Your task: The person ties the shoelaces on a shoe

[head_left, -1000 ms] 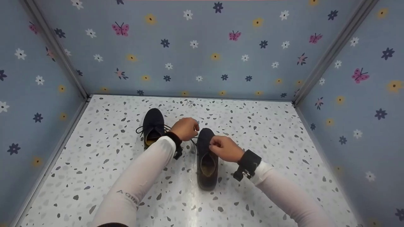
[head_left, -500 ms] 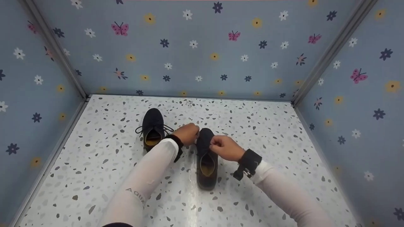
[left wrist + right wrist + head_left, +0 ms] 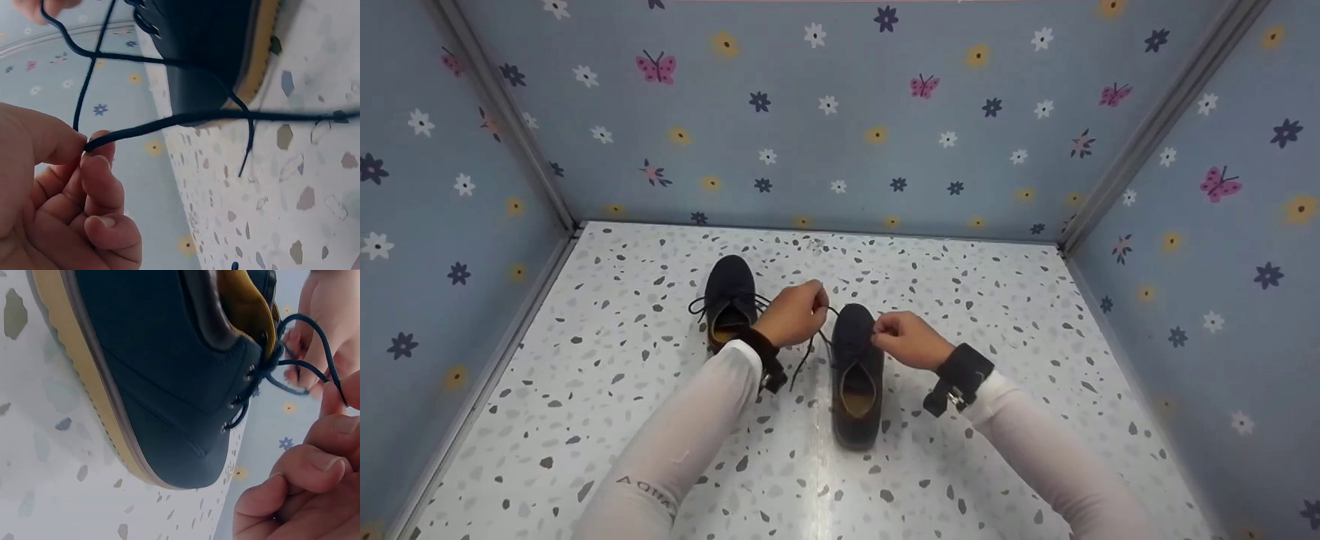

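Observation:
Two dark blue lace-up shoes stand on the floor. Over the nearer shoe [image 3: 857,433] both hands work at its lace. My left hand [image 3: 793,315] is at the left of its toe, pinching a dark shoelace [image 3: 152,125] between thumb and forefinger; the strand runs taut across the left wrist view. On the other side, my right hand [image 3: 913,341] pinches a loop [image 3: 322,334] of the lace between thumb and forefinger. A knot [image 3: 270,368] sits above the eyelets. One loose lace end hangs down beside the shoe. The other shoe [image 3: 731,276] has its lace tied in a bow.
Blue panels [image 3: 855,157] with printed flowers and butterflies enclose the speckled white floor [image 3: 960,465] at the back and both sides. Grey metal posts [image 3: 1155,127] join them at the corners. Black camera straps [image 3: 966,366] circle the wrists.
My left hand went in to the nearer shoe's side, then drew back up and left, with a lace now stretched between them. My right hand has shifted slightly up and right.

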A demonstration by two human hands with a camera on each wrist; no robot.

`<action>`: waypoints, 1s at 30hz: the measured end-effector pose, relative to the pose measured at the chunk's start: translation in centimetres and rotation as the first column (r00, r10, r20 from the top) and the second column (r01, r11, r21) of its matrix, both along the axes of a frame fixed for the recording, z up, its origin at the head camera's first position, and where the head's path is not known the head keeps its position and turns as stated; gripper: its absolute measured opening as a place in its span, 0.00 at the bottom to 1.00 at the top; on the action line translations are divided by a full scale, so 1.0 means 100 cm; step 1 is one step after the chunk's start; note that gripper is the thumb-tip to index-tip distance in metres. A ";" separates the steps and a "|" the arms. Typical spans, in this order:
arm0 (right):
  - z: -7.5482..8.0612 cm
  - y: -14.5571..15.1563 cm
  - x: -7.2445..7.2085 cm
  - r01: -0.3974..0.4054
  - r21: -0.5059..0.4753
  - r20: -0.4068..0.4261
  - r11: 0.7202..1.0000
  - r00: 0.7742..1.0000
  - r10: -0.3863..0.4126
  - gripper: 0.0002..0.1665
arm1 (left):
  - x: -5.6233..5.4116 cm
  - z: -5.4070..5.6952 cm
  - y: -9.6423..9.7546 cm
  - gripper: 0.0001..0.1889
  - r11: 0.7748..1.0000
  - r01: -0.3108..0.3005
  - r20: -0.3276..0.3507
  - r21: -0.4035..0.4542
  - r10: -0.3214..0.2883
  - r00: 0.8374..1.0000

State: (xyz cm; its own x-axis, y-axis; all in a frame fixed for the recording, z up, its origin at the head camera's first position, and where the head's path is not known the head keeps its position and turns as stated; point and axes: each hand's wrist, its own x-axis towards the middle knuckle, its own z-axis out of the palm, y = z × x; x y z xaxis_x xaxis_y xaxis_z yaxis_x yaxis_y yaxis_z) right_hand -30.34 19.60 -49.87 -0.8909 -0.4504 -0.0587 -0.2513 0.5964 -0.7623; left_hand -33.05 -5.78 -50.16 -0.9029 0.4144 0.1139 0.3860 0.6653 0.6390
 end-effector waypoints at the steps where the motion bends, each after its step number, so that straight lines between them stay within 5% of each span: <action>1: 0.000 0.001 -0.002 0.010 0.003 0.002 1.000 1.000 -0.010 0.07 | 0.002 0.000 -0.001 0.03 1.000 -0.003 0.010 0.024 0.003 1.000; 10: 0.004 0.004 -0.018 0.082 0.011 -0.004 0.997 0.997 -0.082 0.12 | 0.022 0.006 -0.005 0.06 0.975 0.031 0.154 0.220 -0.066 0.986; 23: 0.014 0.001 -0.034 0.167 0.006 0.020 0.986 0.986 -0.167 0.10 | 0.051 0.008 0.017 0.12 0.903 0.184 0.212 0.389 -0.282 0.936; 26: 0.016 0.001 -0.035 0.160 0.008 0.020 0.987 0.987 -0.161 0.11 | 0.055 0.001 0.023 0.12 0.887 0.207 0.239 0.412 -0.324 0.915; 30: 0.016 0.000 -0.034 0.159 0.010 0.026 0.987 0.987 -0.159 0.11 | 0.059 -0.003 0.025 0.09 0.865 0.255 0.314 0.432 -0.409 0.857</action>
